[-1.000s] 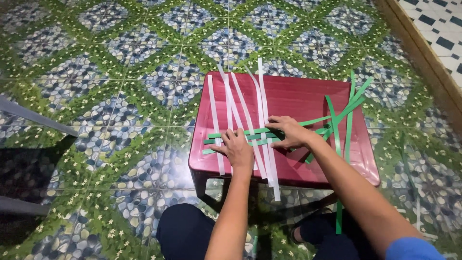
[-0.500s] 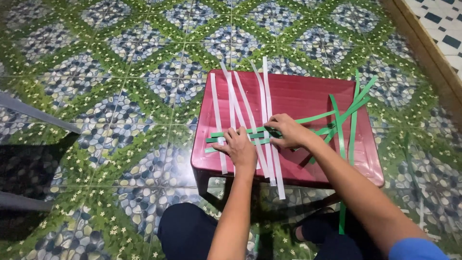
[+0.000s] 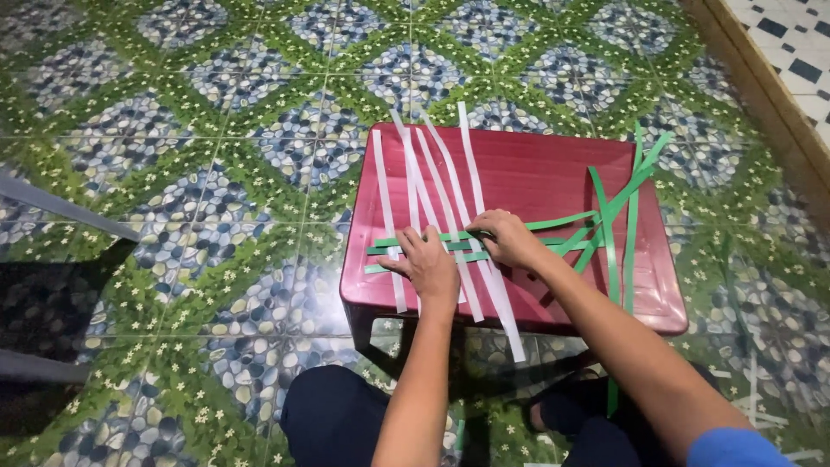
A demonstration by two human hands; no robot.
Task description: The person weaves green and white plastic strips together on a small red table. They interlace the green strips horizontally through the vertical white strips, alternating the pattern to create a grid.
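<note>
While on strips (image 3: 432, 186), both hands (image 3: 430, 264).

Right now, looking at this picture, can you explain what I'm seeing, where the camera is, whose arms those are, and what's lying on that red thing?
The camera sits on a person's head and looks down, so the two bare arms reaching in from the bottom are that person's own. There is no machine here. In front of them stands a low red plastic stool on a patterned tile floor. Across its top lie several long white paper strips, running away from the person, and green paper strips that cross them sideways and pile up loosely at the right. The left hand presses flat on the crossed strips, and the right hand rests on them beside it, its fingers curled where a green strip meets the white ones. The person's dark trouser legs show at the bottom edge.
</note>
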